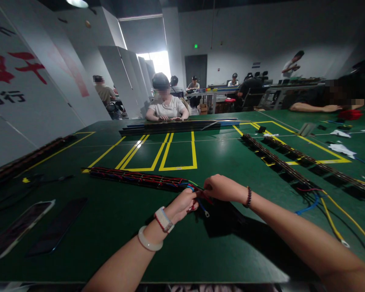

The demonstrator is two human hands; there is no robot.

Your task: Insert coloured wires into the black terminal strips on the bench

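A long black wired strip with red and blue wires along it lies across the green table in front of me. At its right end my left hand is closed around the bundle of wires. My right hand meets it from the right, its fingers pinched at the same wires; exactly what sits between those fingertips is hidden. A blue wire with a ring terminal hangs down below the hands. Dark shadow covers the table under my right hand.
Two phones lie at the left. Two more black strips with yellow and blue cables stretch along the right. Yellow tape marks the table. Across it sits a person behind long dark bars; another leans at the right.
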